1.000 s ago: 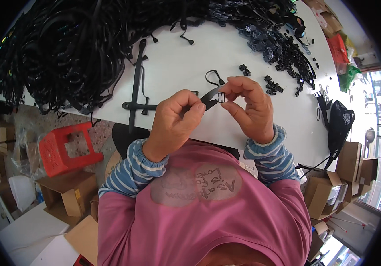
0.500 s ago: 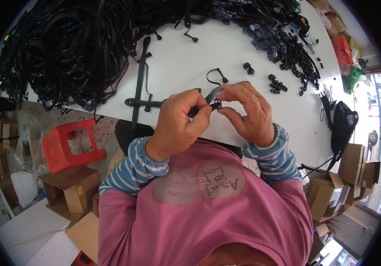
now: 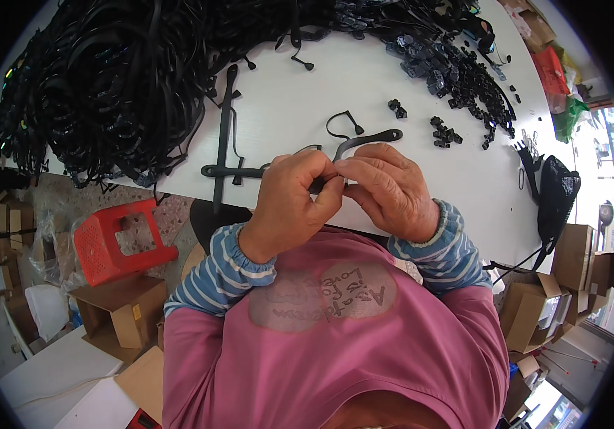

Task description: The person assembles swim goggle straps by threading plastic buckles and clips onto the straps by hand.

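The black strap (image 3: pixel 364 140) is what we have in hand: a thin, flat band that rises from between our fingertips and arcs away over the white surface (image 3: pixel 335 79), its far end hanging free. We take it as our landmark. Far to its left lies the big heap of black straps (image 3: pixel 106 79), tangled and spilling over the surface edge. Nearer on its left, a crossed pair of loose straps (image 3: pixel 224 154) lies flat. Just left of the strap's near end, our left hand (image 3: pixel 292 204) is closed in a pinch on it, thumb and forefinger pressed together. Touching from the right, our right hand (image 3: pixel 389 189) pinches the same spot with its fingertips; what small part sits between the two grips we cannot tell, as the fingers hide it. Beyond the strap to its right lie a few small black clips (image 3: pixel 444 132), and further right a longer drift of black clips (image 3: pixel 457 71).

We judge the strap light and limp: it bends under its own weight, so it is best held close to the working end, where we hold it. It looks smooth, perhaps slippery, and not fragile.
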A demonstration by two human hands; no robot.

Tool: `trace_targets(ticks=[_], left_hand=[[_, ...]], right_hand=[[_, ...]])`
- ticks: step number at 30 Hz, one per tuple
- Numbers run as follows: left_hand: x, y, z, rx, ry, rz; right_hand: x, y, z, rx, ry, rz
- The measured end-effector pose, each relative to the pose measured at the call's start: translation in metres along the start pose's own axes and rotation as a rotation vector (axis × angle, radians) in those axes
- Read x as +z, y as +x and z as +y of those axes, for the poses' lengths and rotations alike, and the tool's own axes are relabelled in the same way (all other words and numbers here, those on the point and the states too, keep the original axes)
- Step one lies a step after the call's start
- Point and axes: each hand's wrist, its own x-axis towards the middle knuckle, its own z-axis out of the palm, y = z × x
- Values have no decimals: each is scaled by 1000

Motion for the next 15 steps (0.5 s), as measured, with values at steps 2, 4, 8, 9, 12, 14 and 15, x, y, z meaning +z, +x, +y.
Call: trace_targets(ticks=[2, 4, 8, 9, 12, 14, 15], left_hand=[[1, 1, 1, -29, -31, -14], [3, -1, -1, -112, -79, -5], [9, -3, -5, -80, -190, 90], [11, -2, -6, -9, -212, 85], [9, -4, -10, 23, -296, 62], [8, -6, -12, -18, -358, 49], [9, -7, -14, -27, -398, 57]], right_hand=[[1, -2, -1, 5, 1, 15], [3, -6, -4, 237, 163, 72], [5, -7, -2, 330, 222, 142], [7, -8, -1, 344, 302, 187], [12, -5, -7, 472, 568, 317], [13, -3, -9, 585, 759, 396], [11, -2, -8, 668, 896, 341]])
